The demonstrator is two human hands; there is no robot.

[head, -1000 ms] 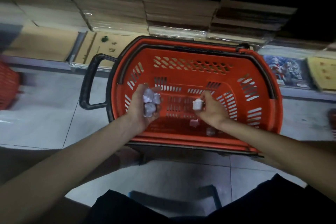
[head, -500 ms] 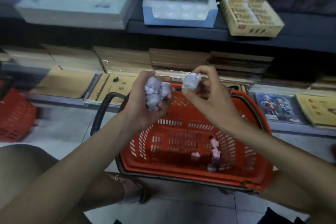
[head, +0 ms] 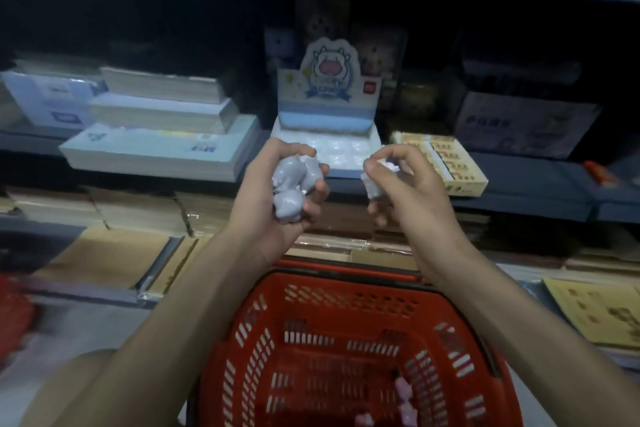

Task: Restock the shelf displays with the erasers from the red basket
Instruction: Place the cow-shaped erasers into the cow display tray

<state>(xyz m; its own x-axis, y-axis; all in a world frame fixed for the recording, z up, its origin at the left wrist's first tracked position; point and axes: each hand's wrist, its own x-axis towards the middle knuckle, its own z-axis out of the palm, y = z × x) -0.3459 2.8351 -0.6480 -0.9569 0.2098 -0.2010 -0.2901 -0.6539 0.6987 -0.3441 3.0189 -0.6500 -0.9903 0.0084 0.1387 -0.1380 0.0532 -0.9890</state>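
My left hand (head: 273,204) is cupped around a bunch of pale lilac wrapped erasers (head: 292,184), held just in front of the shelf. My right hand (head: 403,191) pinches one white wrapped eraser (head: 377,172) between thumb and fingers. Both hands hover right before the blue-and-white cow display box (head: 327,125), whose white moulded tray (head: 346,149) shows behind them. The red basket (head: 346,295) stands on the floor below my arms, with a few pinkish erasers (head: 403,399) lying at its bottom right.
Stacks of notebooks (head: 162,135) fill the shelf to the left of the display box. A yellow box of small items (head: 446,163) sits to its right. Brown paper packs (head: 114,253) lie on the lower shelf. Another red basket (head: 14,315) shows at far left.
The view has tilted up from the basket to the shelf. Both hands rose out of the basket with their erasers and now sit in front of the cow display box.
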